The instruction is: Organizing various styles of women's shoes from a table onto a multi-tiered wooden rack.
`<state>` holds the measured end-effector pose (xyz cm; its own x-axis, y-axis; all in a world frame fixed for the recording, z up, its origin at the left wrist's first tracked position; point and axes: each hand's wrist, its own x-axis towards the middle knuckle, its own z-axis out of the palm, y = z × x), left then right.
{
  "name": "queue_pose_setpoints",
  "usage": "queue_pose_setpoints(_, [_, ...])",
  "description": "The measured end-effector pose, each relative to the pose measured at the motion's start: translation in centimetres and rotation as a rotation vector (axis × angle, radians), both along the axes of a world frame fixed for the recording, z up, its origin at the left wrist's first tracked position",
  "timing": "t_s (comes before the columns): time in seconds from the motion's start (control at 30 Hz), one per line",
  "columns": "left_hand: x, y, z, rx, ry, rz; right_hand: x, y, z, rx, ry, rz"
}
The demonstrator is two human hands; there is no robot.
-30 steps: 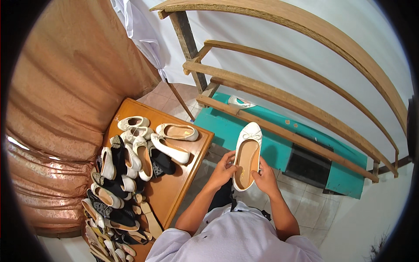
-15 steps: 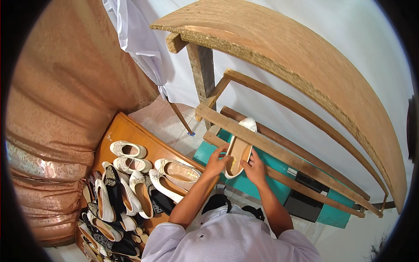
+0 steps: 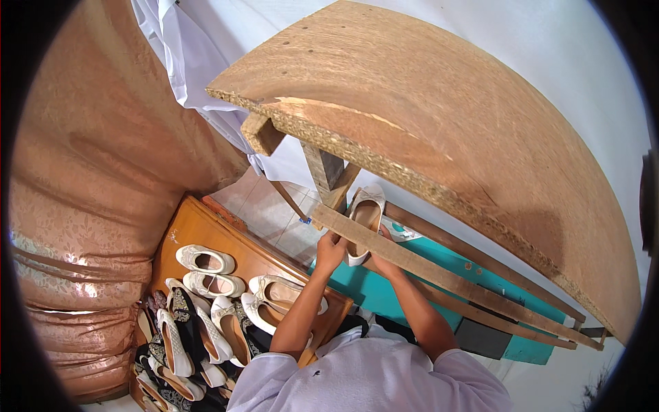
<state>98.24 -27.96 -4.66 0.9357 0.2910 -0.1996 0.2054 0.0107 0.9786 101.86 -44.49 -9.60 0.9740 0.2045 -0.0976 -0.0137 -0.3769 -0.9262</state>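
Note:
A white ballet flat [image 3: 355, 248] with a tan insole is held between my two hands, its toe pointing away from me. It passes beneath a wooden slat of the rack, which hides a strip across its middle. My left hand [image 3: 330, 253] grips the shoe's left side near the heel, fingers curled. My right hand [image 3: 386, 259] is closed along the right side, its fingertips partly behind the slat [image 3: 419, 264].
Overhead, a curved wooden board [image 3: 412, 89] tops the rack. A turquoise surface [image 3: 432, 302] lies below the slats. To the left, an orange-brown wooden table [image 3: 180, 230] bears several white and black flats [image 3: 206, 259]. A brown curtain [image 3: 89, 172] hangs beyond it.
Both hands and the flat have shifted a little left and away from me, the shoe now standing more upright and farther beneath the slat. The view has tilted, showing more of the overhead board.

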Motion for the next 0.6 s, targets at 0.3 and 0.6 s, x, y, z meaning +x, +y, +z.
queue_pose_setpoints(0.3, [0.1,1.1,-0.2,0.301,-0.052,0.048,-0.5,2.5,5.5,-0.118,0.113,-0.002])
queue_pose_setpoints(0.6, [1.0,2.4,-1.3,0.334,-0.039,0.212,-0.3,4.5,2.4,-0.183,0.071,-0.013])
